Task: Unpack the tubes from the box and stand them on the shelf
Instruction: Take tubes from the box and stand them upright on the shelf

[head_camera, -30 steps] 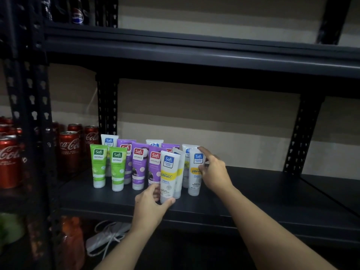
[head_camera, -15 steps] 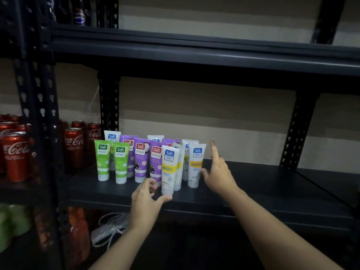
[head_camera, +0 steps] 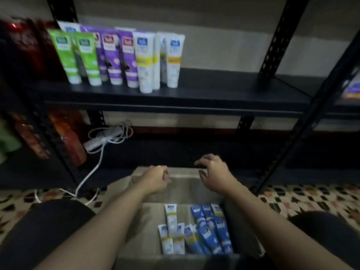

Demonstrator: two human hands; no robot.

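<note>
An open cardboard box (head_camera: 187,190) sits on the floor between my knees. Inside lie several white tubes (head_camera: 171,217) and blue tubes (head_camera: 212,232), flat on its bottom at the right. My left hand (head_camera: 157,179) hovers over the box's far rim with fingers loosely curled and nothing in it. My right hand (head_camera: 212,172) hangs over the far rim too, fingers spread and empty. On the dark shelf (head_camera: 214,90) above stand green tubes (head_camera: 85,55), purple tubes (head_camera: 116,55) and white tubes with yellow bands (head_camera: 145,59), upright in rows at the left.
Red drink cans (head_camera: 25,45) fill the neighbouring bay at the left. A white power strip with a coiled cable (head_camera: 105,139) lies on the lower shelf. Black perforated uprights (head_camera: 272,41) frame the bay. A patterned tile floor (head_camera: 311,197) lies either side of the box.
Both hands left the standing tubes on the shelf and dropped to the box. My view tilted down, bringing the box and its tubes into sight.
</note>
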